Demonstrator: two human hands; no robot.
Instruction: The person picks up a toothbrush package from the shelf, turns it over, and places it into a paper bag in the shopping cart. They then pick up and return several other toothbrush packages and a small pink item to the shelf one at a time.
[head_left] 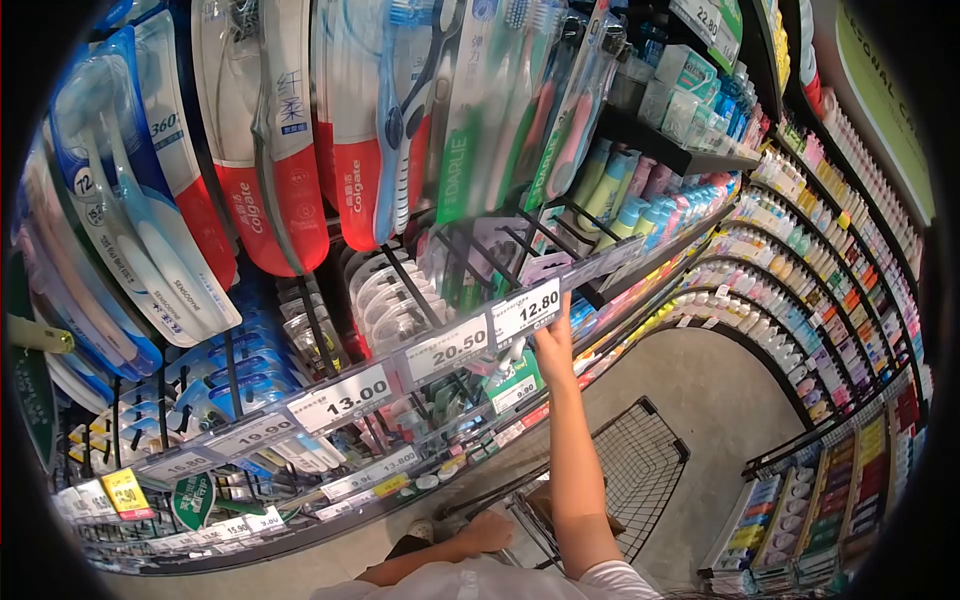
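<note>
My right hand (554, 345) reaches up to the shelf's label rail, its fingers at the edge of the price tag (530, 307) reading 12.80. Its grip is partly hidden there. Low in the view, my left hand (486, 532) is closed at the near end of a wire shopping cart (640, 440); what lies inside the fist is hidden. Above the rail hang packaged toothbrushes: red and white Colgate packs (272, 215), green Darlie packs (480, 160) and a blue-edged pack (140, 190) at the left.
More price tags (343, 397) line the rail, with lower rows of hanging packs beneath. Bottles (625, 200) stand on a shelf at the right. Beyond the grey floor (715, 365), curved shelves (800, 260) hold many products. A low display (800, 510) stands at lower right.
</note>
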